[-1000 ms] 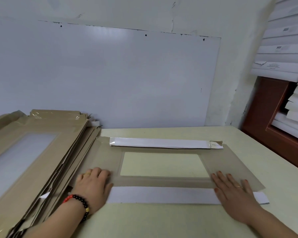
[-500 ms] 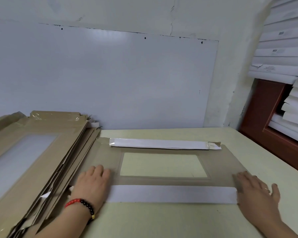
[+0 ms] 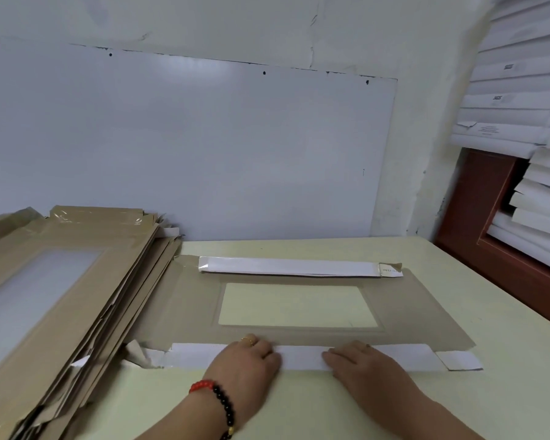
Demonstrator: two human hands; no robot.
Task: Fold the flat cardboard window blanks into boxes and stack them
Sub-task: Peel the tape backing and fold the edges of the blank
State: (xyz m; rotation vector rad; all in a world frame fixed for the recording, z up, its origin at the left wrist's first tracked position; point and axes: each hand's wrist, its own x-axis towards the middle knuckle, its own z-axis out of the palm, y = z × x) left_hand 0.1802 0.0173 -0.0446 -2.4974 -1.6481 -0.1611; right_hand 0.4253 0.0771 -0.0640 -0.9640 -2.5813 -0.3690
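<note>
Both hands, left hand [image 3: 246,360] and right hand [image 3: 359,363], press flat, fingers relaxed, on the blank's [image 3: 188,300] near white flap [image 3: 302,355].

- A pale yellow-green tabletop [image 3: 458,408].
- A whiteboard [image 3: 188,147] leans against the cracked wall [image 3: 235,23].
- A red-brown wooden frame [image 3: 477,217], at right.

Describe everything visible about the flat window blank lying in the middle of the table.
The window blank is brown cardboard with a rectangular clear window at its centre, lying flat on the pale table. Its far and near long flaps are folded over, showing white undersides. The left hand and right hand press on the near flap. Its left end touches the pile of blanks.
</note>
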